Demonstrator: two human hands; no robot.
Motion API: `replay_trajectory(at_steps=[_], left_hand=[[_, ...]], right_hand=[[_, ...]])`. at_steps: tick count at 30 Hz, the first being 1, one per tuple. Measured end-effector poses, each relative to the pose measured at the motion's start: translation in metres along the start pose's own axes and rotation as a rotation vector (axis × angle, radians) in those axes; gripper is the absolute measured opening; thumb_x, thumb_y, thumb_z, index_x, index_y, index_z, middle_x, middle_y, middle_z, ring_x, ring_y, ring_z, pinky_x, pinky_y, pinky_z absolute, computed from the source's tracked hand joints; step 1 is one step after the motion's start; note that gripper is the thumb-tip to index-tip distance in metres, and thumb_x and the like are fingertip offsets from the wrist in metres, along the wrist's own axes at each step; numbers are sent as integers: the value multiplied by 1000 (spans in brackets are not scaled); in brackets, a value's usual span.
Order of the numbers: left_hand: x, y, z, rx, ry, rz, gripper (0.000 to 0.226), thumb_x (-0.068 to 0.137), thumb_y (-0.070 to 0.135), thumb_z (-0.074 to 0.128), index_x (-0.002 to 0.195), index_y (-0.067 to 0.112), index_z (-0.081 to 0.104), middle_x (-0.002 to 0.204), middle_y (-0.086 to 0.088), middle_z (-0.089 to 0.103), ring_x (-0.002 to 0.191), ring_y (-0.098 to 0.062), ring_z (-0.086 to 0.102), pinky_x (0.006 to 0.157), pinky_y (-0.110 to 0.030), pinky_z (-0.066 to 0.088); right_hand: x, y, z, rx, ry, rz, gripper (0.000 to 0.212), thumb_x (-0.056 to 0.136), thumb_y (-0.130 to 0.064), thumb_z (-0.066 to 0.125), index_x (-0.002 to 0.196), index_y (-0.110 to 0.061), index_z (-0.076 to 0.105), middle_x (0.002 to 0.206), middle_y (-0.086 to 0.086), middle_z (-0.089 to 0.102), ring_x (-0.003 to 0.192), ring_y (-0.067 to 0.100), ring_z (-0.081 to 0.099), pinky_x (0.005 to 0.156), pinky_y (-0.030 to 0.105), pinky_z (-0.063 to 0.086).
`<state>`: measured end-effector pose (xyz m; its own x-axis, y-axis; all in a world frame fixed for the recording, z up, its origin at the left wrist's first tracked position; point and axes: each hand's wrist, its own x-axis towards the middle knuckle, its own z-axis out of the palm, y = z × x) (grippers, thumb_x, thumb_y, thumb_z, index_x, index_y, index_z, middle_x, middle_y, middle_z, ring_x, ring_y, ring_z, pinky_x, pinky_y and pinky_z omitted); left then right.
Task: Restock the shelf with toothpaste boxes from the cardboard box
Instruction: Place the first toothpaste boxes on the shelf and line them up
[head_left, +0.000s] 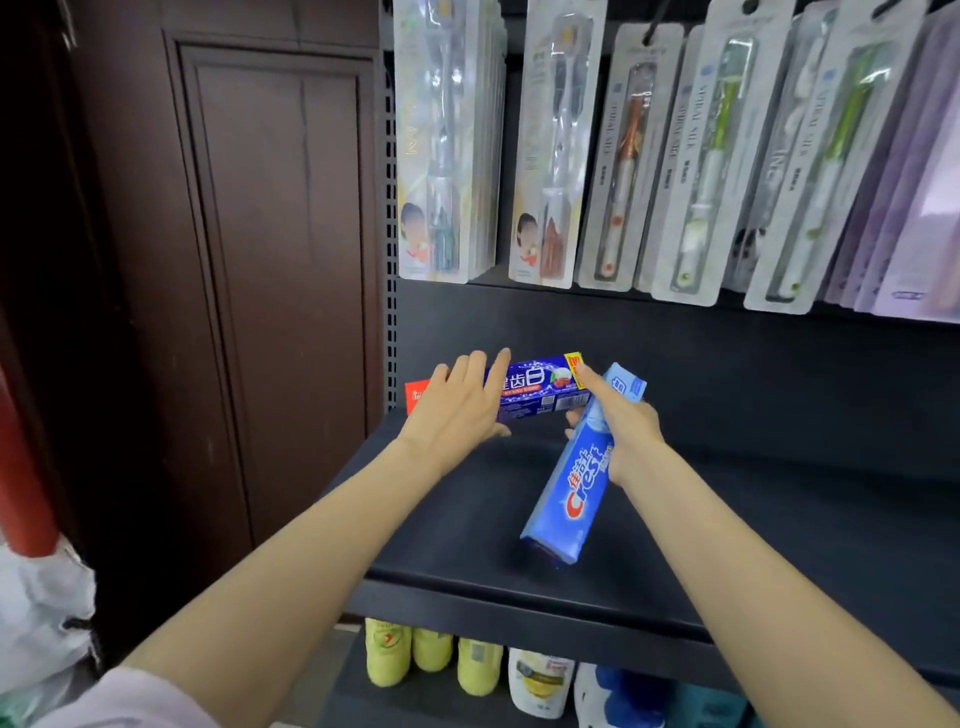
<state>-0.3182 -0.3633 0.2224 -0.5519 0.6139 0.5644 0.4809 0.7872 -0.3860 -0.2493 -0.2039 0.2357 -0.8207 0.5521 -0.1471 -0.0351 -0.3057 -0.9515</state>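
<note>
On the shelf (727, 519), the left hand (462, 405) lies flat against the dark blue toothpaste box (540, 389), while beside it the right hand (623, 431) grips the light blue toothpaste box (571, 493).

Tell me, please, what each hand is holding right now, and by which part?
The right hand grips the light blue Crest box around its upper middle. The left hand rests flat on the dark blue box, gripping nothing.

A single wide-angle view from the person's head looks forward and down, close over the dark shelf (727, 519); both forearms reach in from the near edge, hanging toothbrush packs (550, 145) fill the far top, a brown door (275, 260) stands left
</note>
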Motion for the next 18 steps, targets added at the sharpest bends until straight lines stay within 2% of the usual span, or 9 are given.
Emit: replay_trajectory(at_steps=[1,3,5,7,9,11,14,16,18], left_hand=[[0,-2,1,-41,-5,-14,90,90,56,48,150,4,5,129,-14,39,115,-24,44,93,-34,39],[1,-7,2,-261,-55,-92,87,83,56,59,147,10,21,128,-10,42,117,-22,45,93,-32,40],[3,-16,5,-506,-169,-167,72,77,52,68,134,17,39,123,-7,50,112,-22,52,85,-32,42],[7,-25,9,-593,-315,-191,60,75,47,70,122,19,45,118,-4,59,103,-22,58,75,-29,41],[12,-35,15,-585,-374,-184,57,75,46,70,118,19,44,115,-2,63,95,-21,59,71,-29,40],[17,-42,22,-576,-349,-189,56,77,48,66,117,19,39,113,-4,62,93,-23,59,71,-31,41],[26,-59,39,-494,-351,-193,58,84,49,57,125,16,33,118,-12,54,107,-29,55,85,-38,41],[33,-67,50,-402,-380,-113,59,89,45,54,131,13,30,123,-15,49,116,-31,50,94,-43,38],[42,-72,61,-316,-384,-13,58,92,44,52,136,15,28,127,-15,46,121,-32,45,97,-44,35]], right_hand=[[3,1,0,5,-1,14,44,73,-34,78,102,-8,56,73,6,64,58,15,61,54,28,52],[7,3,2,31,-14,26,37,75,-28,77,98,-9,56,71,6,62,56,14,59,53,27,51],[8,6,5,79,-37,0,33,74,-23,77,96,-10,55,67,6,60,48,13,57,50,24,51],[11,10,10,75,-56,-64,35,75,-19,77,99,-11,52,68,6,62,44,11,58,50,25,52],[15,12,18,-21,-33,-136,41,77,-23,77,105,-11,49,78,8,65,51,14,63,55,28,55],[21,9,28,-155,22,-204,48,76,-32,76,106,-12,45,86,8,64,58,17,63,66,35,55],[28,-4,44,-244,48,-249,42,82,-36,67,105,-15,38,91,10,60,66,22,63,76,39,53],[35,-8,50,-235,24,-227,35,87,-33,57,105,-15,34,93,12,58,77,26,62,82,40,52],[41,-6,57,-258,8,-244,30,90,-30,53,105,-13,34,89,10,55,74,22,60,74,36,52]])
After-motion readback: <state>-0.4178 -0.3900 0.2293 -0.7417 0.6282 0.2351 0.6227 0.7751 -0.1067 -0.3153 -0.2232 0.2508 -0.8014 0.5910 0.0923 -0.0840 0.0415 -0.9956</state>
